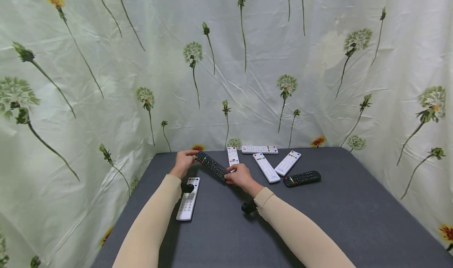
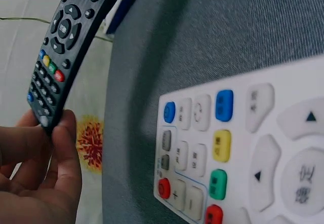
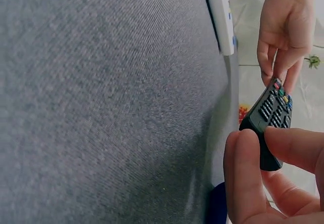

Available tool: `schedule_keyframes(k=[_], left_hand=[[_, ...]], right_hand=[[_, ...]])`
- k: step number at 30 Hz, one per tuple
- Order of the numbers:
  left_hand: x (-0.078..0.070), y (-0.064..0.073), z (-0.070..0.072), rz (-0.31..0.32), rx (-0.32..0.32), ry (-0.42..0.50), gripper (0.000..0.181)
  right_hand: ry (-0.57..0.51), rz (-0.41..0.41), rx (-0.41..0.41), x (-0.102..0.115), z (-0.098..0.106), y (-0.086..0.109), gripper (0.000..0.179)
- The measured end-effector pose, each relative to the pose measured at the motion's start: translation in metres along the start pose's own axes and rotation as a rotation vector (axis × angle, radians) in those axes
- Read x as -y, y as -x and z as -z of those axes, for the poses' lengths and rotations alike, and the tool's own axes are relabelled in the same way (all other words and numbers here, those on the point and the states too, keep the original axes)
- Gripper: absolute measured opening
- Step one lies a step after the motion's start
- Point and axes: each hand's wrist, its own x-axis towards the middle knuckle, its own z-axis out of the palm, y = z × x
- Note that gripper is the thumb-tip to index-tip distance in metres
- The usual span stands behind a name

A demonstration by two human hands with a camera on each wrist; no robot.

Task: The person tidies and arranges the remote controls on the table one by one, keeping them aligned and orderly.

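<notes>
A black remote control [image 1: 212, 166] with coloured buttons is held slantwise above the dark table, between both hands. My left hand [image 1: 182, 162] pinches its far left end between thumb and fingers. At the opposite, nearer end, my right hand [image 1: 241, 176] grips it with thumb and fingertips. The left wrist view shows the black remote [image 2: 66, 41] button side up, its end between the left fingertips [image 2: 66, 133]. Under the left wrist lies a white remote [image 1: 188, 201]. Another white remote [image 1: 232, 155] lies just behind the right hand, partly covered by it.
On the dark grey table [image 1: 226, 228], a white remote [image 1: 260, 149] lies crosswise at the back edge. Two more white remotes, one slanting left [image 1: 266, 168] and one slanting right [image 1: 288, 163], lie in front of it. A second black remote [image 1: 302, 178] is beside them. A flowered curtain [image 1: 170, 63] hangs behind.
</notes>
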Motion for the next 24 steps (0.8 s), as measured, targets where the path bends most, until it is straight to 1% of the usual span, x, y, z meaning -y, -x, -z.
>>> schedule_keyframes(k=[4, 8, 11, 14, 20, 24], left_hand=[[-0.003, -0.001, 0.001, 0.02, 0.022, 0.075, 0.03], [-0.009, 0.0, 0.003, 0.041, 0.052, 0.108, 0.027], [-0.015, 0.003, 0.003, 0.058, 0.059, 0.11, 0.026], [-0.019, 0.007, 0.003, 0.063, 0.06, 0.107, 0.025], [-0.02, 0.014, 0.005, 0.044, 0.076, 0.104, 0.024], [-0.02, 0.018, 0.007, 0.029, 0.083, 0.085, 0.023]], right_hand=[[-0.083, -0.028, 0.045, 0.003, 0.003, 0.006, 0.029], [-0.143, -0.059, 0.08, 0.006, 0.003, 0.011, 0.027], [-0.185, -0.087, 0.092, 0.007, 0.002, 0.014, 0.027], [-0.202, -0.104, 0.11, 0.007, 0.003, 0.018, 0.028], [-0.232, -0.126, 0.149, 0.007, 0.004, 0.026, 0.028], [-0.22, -0.13, 0.179, 0.006, 0.006, 0.031, 0.03]])
